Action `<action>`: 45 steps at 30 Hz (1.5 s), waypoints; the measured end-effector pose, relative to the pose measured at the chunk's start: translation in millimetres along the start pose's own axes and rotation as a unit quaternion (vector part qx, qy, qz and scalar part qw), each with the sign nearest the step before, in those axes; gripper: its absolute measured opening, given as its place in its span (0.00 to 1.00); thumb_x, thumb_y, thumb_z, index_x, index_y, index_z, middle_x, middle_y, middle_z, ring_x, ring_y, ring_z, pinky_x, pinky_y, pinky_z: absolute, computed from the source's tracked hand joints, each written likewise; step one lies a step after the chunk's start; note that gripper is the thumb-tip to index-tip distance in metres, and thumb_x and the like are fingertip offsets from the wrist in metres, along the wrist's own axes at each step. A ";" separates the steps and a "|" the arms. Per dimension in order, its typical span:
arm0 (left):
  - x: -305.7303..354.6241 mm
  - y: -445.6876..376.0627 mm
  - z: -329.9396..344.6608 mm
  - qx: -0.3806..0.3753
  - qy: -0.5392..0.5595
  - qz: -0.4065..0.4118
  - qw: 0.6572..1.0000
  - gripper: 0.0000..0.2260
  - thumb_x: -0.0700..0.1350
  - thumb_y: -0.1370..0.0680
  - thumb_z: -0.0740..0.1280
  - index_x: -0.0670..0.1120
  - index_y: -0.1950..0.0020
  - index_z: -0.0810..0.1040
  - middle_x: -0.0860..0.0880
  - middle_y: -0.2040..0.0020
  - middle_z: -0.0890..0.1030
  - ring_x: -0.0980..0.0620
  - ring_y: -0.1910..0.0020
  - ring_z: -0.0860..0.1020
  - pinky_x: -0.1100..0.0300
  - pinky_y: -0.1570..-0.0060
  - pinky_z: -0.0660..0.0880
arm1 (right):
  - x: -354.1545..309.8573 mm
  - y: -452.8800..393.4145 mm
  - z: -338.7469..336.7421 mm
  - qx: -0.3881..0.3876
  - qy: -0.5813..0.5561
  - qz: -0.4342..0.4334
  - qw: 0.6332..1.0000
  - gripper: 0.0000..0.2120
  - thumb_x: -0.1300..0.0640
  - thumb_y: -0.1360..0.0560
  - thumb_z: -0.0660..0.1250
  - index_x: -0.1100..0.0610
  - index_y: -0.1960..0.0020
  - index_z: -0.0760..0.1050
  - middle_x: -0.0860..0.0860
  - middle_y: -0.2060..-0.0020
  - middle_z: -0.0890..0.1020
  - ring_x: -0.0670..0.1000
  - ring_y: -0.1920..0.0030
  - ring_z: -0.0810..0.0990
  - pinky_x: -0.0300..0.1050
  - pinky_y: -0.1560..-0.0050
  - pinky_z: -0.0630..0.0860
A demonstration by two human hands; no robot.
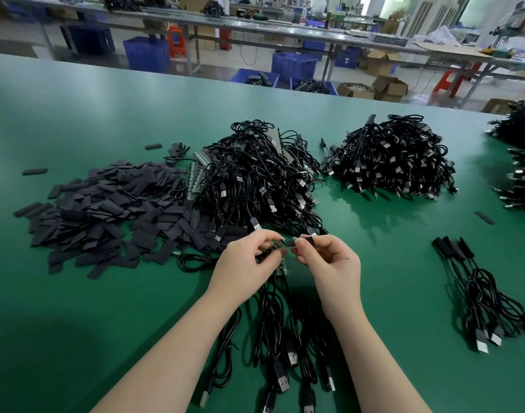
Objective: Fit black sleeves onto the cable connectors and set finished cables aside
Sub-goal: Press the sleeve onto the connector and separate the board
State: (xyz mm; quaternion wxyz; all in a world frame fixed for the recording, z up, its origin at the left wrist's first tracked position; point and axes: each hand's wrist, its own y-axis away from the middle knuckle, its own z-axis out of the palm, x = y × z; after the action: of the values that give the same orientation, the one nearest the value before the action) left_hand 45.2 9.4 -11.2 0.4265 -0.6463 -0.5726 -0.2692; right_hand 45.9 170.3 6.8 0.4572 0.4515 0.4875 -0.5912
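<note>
Black sleeve [303, 241] pinched in my right hand [329, 265], thumb and forefinger curled tight on it, its open end pointing left. Just across from it, my left hand [249, 260] grips a small green circuit-board connector [275, 245], fingers curled round the board, its tip almost touching the sleeve's mouth. More boards show under that hand, and their cables [273, 329] trail down between my forearms, USB plugs lying near the bottom edge. All of this hovers over the green table [76, 293].

Out to the left, a wide heap of loose sleeves [106, 213] spreads flat. Straight ahead, just beyond my fingers, sits the big tangle of bare cables [255, 174], a few board strips poking out on its left side. Further right, a second pile of cables [395, 162] stands apart. On my right, a small bunch of finished cables [475, 287] lies with sleeved ends pointing away from me. One stray sleeve [484, 217] lies beyond them.
</note>
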 end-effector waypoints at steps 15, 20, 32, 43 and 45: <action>4.1 0.0 -0.6 -0.011 -0.010 0.035 0.999 0.10 0.52 0.23 0.67 0.61 0.42 0.80 0.62 0.46 0.81 0.64 0.45 0.77 0.54 0.48 0.78 | 0.0 4.3 1.4 -0.012 0.110 -0.101 0.989 0.10 0.65 0.29 0.76 0.50 0.57 0.84 0.44 0.61 0.85 0.42 0.59 0.83 0.32 0.55 0.76; 3.9 -0.1 -0.6 -0.016 -0.018 0.035 0.999 0.12 0.55 0.23 0.65 0.61 0.41 0.80 0.61 0.46 0.81 0.64 0.45 0.77 0.55 0.48 0.78 | -0.4 5.5 -0.3 -0.016 0.154 -0.133 0.979 0.11 0.64 0.29 0.76 0.48 0.56 0.83 0.39 0.61 0.85 0.40 0.59 0.83 0.28 0.55 0.74; 3.4 0.3 0.7 -0.010 -0.007 0.020 1.000 0.11 0.56 0.24 0.65 0.62 0.42 0.79 0.62 0.46 0.81 0.63 0.45 0.78 0.54 0.47 0.79 | -1.9 6.3 2.1 -0.004 0.123 -0.105 0.987 0.11 0.64 0.28 0.75 0.47 0.57 0.83 0.42 0.61 0.85 0.42 0.59 0.83 0.31 0.55 0.76; 4.1 0.7 -0.3 -0.011 0.011 0.033 0.999 0.12 0.56 0.25 0.64 0.68 0.42 0.74 0.63 0.47 0.81 0.64 0.46 0.78 0.57 0.46 0.79 | -4.3 1.9 1.8 0.005 0.044 -0.020 0.999 0.14 0.65 0.28 0.74 0.46 0.63 0.83 0.48 0.59 0.86 0.49 0.57 0.85 0.41 0.52 0.81; 4.2 0.6 -0.4 -0.012 0.009 0.036 0.999 0.12 0.57 0.25 0.63 0.66 0.42 0.76 0.64 0.47 0.81 0.65 0.46 0.78 0.58 0.46 0.79 | -4.0 1.1 1.2 -0.001 0.050 -0.019 0.999 0.14 0.64 0.28 0.75 0.45 0.63 0.83 0.48 0.59 0.86 0.50 0.58 0.85 0.43 0.52 0.82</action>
State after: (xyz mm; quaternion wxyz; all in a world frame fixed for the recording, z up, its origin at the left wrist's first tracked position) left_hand 46.7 11.2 -7.6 0.4328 -0.6694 -0.5418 -0.2663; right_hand 47.6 169.3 10.6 0.4211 0.4712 0.5188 -0.5758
